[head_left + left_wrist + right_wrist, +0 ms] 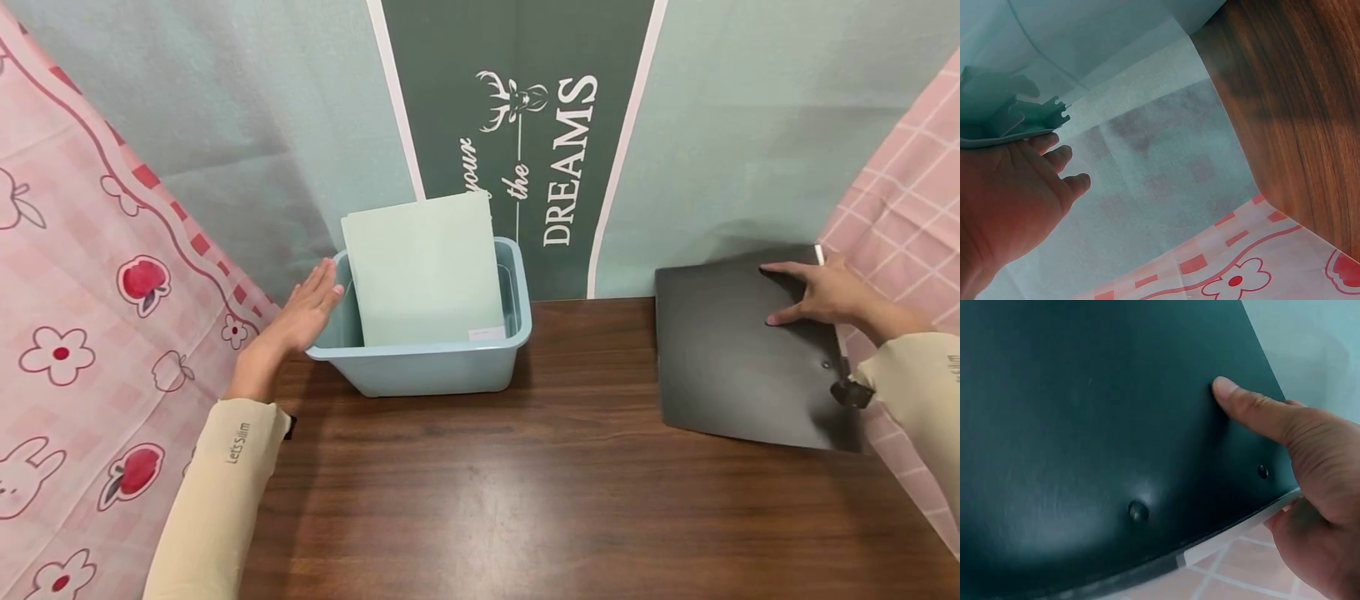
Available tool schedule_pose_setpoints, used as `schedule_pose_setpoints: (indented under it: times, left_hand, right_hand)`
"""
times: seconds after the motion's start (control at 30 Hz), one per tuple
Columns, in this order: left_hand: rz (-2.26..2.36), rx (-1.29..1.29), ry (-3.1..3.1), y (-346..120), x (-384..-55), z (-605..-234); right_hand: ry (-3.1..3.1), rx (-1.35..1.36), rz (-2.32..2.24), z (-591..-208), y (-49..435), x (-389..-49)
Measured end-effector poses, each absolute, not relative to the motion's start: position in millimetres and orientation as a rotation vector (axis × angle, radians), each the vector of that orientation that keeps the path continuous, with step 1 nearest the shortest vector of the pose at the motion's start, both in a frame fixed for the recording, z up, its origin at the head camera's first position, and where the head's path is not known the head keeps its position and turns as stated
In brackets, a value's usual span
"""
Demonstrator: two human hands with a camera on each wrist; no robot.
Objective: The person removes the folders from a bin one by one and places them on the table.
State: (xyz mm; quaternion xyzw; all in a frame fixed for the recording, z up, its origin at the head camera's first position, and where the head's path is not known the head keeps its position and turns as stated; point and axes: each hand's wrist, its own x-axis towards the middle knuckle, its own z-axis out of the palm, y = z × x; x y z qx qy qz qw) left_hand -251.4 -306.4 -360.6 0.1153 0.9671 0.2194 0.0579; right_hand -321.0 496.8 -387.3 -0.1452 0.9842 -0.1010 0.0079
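On the right in the head view, my right hand (834,293) grips a black file folder (727,358) near its spine edge. The thumb (1254,409) lies on the cover in the right wrist view, while other fingers are hidden past the edge. Small round rivets and a pale strip show along the spine. My left hand (303,310), fingers extended, touches the left side of a light blue plastic bin (427,372). Inside that bin a pale green folder (427,275) leans upright, rising above the rim, with a small white label (487,334) low on it.
Beneath everything is a dark brown wooden table (480,492). A grey-green cloth (720,125) with printed lettering hangs behind the bin. Pink patterned cloth (75,292) borders the left side, and pink checked cloth (915,200) the right.
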Motion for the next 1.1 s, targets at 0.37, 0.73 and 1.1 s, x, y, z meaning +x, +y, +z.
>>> schedule_pose_setpoints:
  times: [0.37,0.73,1.1]
  left_hand:
    - [0.692,0.338,2.912,-307,-251,-363]
    - [0.689,0.337,2.920,-306,-252,-361]
    - [0.686,0.350,2.932,-309,-254,-363]
  right_hand:
    - [3.098,-0.601,-0.277,-418,502,-324]
    - [3.124,-0.703,-0.271,-435,510,-334]
    - [3.104,-0.689,-0.176,-444,514,-338]
